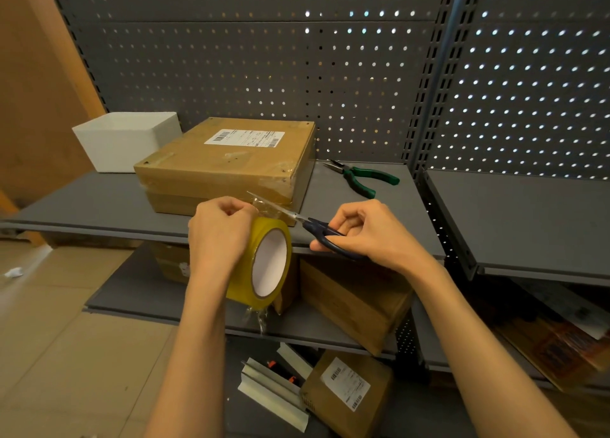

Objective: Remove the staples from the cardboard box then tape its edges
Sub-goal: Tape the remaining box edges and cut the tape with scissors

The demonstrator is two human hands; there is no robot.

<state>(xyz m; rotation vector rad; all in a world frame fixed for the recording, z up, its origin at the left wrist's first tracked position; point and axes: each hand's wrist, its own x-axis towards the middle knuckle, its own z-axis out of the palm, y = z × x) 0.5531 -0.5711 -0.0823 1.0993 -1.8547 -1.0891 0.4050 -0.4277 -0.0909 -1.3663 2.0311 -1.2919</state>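
Hands clamped: left point(221, 229) on tape roll point(264, 266), right point(366, 231) on scissors point(317, 228).

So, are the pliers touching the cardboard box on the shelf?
Apart. The head view shows bare grey shelf between the pliers and the right side of the box.

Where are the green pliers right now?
In the head view, the pliers lie unheld on the grey shelf, right of the cardboard box and beyond the right hand with the scissors.
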